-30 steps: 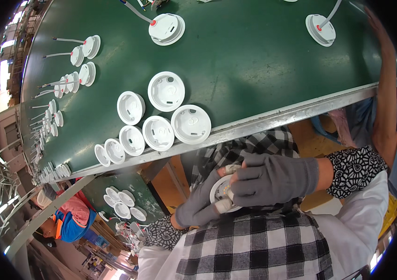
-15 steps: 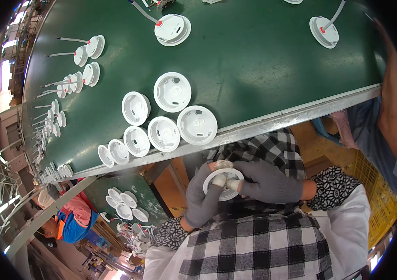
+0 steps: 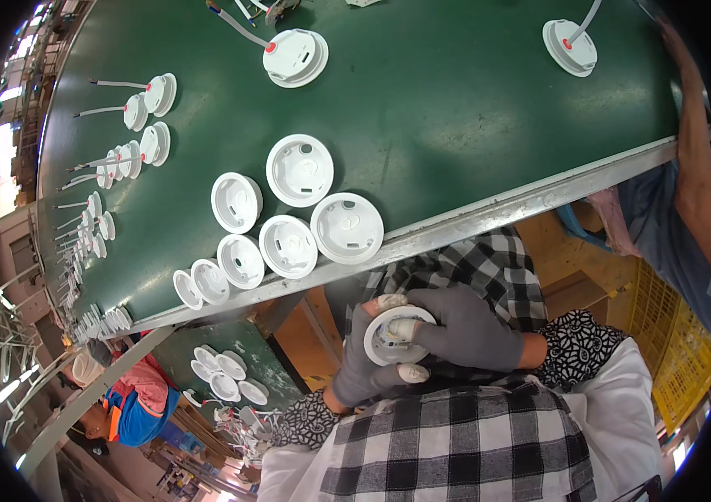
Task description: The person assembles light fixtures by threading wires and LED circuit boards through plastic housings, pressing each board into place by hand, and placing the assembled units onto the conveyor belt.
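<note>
In my lap, above a black-and-white checked apron, I hold a round white plastic light housing (image 3: 381, 339) with its open side facing up. Small parts show inside it, too small to make out. My left hand (image 3: 362, 361), in a grey glove with pale fingertips, is closed round its left and lower side, thumb tip at the lower rim. The matching gloved right hand (image 3: 466, 333) grips the right side, its thumb pressing inside the cup. On the green bench beyond, several empty white housings (image 3: 347, 227) stand open side up along the near edge.
Capped white lamps with grey cables (image 3: 295, 57) lie farther back, with more (image 3: 155, 144) down the left. A metal rim (image 3: 531, 199) edges the bench. Beside me at right are another person's arm (image 3: 694, 159) and a yellow crate (image 3: 673, 335); at lower left, white rings (image 3: 223, 386).
My left thumb has come out of the cup to its lower rim, while the right thumb stays inside. The inside of the housing shows more. The whole view has shifted slightly.
</note>
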### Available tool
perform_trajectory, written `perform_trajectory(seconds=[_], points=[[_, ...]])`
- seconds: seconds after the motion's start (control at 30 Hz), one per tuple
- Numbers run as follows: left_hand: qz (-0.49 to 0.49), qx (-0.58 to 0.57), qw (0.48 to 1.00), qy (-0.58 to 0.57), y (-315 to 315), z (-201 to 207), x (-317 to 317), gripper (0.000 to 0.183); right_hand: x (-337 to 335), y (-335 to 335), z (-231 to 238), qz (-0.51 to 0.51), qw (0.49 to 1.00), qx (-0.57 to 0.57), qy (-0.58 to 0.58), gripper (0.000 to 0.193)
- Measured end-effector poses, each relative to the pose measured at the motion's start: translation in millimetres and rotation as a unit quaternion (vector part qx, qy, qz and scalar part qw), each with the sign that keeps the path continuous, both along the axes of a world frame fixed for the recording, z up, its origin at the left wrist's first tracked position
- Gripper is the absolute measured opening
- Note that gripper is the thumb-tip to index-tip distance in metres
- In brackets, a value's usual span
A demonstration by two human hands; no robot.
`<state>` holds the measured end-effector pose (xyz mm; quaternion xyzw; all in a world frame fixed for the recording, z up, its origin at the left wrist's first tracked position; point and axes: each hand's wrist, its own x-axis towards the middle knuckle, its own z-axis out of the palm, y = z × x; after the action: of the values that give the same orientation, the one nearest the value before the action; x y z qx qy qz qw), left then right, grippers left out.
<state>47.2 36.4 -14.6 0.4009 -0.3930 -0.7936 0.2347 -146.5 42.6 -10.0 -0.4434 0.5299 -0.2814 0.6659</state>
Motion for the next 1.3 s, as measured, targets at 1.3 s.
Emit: perform_trajectory(seconds=[1.3], points=[[-0.175, -0.296, 0.912, -0.222, -10.1, -4.1, 12.0, 0.102, 14.8, 7.7, 4.2, -0.001, 0.999, 0.034, -0.029, 0.044]])
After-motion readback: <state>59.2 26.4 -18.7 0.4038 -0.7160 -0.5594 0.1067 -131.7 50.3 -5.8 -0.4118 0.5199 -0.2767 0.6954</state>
